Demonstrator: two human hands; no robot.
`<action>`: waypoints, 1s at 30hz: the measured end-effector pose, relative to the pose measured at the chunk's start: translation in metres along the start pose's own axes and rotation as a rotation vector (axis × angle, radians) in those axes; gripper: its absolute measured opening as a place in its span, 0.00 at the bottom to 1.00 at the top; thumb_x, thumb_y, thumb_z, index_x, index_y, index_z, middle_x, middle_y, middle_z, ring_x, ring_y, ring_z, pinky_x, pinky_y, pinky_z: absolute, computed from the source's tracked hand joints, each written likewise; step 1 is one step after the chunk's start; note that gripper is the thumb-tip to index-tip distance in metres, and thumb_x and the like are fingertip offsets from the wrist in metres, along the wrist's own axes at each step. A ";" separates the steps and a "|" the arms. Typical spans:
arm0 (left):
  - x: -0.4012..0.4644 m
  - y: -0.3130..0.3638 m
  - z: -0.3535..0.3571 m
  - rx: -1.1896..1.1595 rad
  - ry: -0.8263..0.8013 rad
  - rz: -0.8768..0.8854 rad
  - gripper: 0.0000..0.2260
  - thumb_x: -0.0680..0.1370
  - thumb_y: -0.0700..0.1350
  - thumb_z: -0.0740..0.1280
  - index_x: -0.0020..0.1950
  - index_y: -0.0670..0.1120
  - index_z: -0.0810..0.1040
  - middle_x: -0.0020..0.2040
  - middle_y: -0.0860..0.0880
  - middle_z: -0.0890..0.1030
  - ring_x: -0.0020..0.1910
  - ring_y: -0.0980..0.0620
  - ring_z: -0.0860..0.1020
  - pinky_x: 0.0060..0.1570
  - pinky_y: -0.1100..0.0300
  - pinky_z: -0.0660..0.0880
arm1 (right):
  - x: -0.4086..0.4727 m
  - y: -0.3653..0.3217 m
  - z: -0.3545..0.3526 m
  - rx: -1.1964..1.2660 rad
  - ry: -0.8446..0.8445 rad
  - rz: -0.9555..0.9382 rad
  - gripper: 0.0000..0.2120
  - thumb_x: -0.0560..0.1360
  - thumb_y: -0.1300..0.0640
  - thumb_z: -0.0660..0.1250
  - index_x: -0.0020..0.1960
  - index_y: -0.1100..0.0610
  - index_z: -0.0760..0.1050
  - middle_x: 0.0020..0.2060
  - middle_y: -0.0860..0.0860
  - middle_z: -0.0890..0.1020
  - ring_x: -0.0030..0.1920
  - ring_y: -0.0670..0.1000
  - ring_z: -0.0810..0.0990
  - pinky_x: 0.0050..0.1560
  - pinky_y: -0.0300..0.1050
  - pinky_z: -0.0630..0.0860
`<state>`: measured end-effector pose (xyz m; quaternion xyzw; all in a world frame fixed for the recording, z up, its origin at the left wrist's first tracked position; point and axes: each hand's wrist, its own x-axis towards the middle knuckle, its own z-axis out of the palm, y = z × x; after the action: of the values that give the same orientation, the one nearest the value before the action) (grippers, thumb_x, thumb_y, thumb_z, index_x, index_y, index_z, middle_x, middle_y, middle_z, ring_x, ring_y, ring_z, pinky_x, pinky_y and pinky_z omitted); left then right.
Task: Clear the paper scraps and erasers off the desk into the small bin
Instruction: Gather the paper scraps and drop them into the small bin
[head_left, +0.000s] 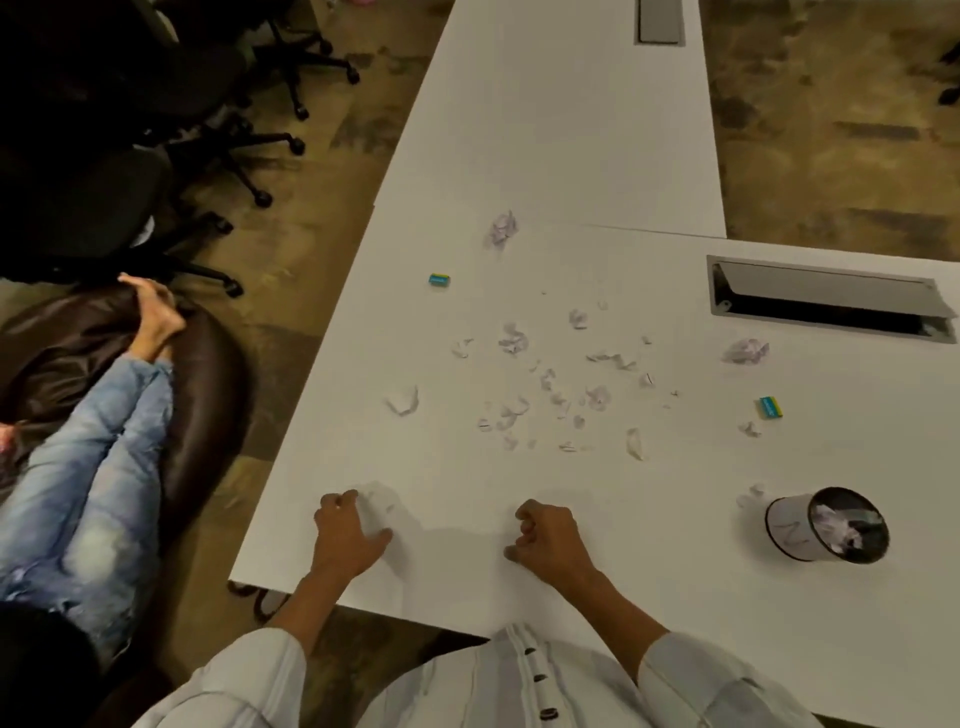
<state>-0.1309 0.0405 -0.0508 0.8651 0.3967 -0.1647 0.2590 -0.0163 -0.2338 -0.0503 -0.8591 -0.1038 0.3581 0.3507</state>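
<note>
Two erasers (439, 280) bear unreadable labels; left hand (349, 535) fingers splayed, right hand (545, 538) fingers clenched, seemingly empty.

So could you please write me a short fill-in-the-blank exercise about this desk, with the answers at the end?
1. The number of erasers on the desk is ____.
2. The small bin stands nearest the person's ____ hand.
3. The bin already holds crumpled ____.
4. The left hand rests near the desk's ____ edge.

Answers: two; right; paper; left
</note>
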 end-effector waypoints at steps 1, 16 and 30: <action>0.000 -0.002 0.001 -0.002 -0.010 0.021 0.37 0.69 0.51 0.76 0.72 0.41 0.63 0.71 0.39 0.62 0.69 0.39 0.62 0.66 0.45 0.68 | 0.003 -0.006 0.007 0.003 0.031 -0.017 0.19 0.65 0.61 0.78 0.53 0.60 0.78 0.40 0.51 0.81 0.36 0.46 0.81 0.39 0.31 0.78; -0.001 0.010 0.019 0.164 -0.029 0.383 0.22 0.78 0.34 0.62 0.72 0.42 0.65 0.73 0.41 0.64 0.70 0.44 0.67 0.65 0.54 0.71 | 0.039 -0.044 0.033 -0.556 0.124 -0.358 0.19 0.78 0.60 0.64 0.68 0.59 0.72 0.70 0.56 0.70 0.70 0.57 0.67 0.57 0.50 0.77; -0.006 0.021 0.017 0.347 0.060 0.606 0.11 0.57 0.28 0.78 0.33 0.39 0.82 0.31 0.45 0.82 0.31 0.47 0.80 0.27 0.61 0.78 | 0.013 -0.039 0.033 -0.635 0.125 -0.281 0.10 0.56 0.70 0.76 0.31 0.60 0.79 0.30 0.53 0.80 0.30 0.52 0.79 0.25 0.37 0.66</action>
<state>-0.1199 0.0158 -0.0548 0.9791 0.0953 -0.1198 0.1336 -0.0275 -0.1824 -0.0476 -0.9229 -0.3054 0.2029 0.1176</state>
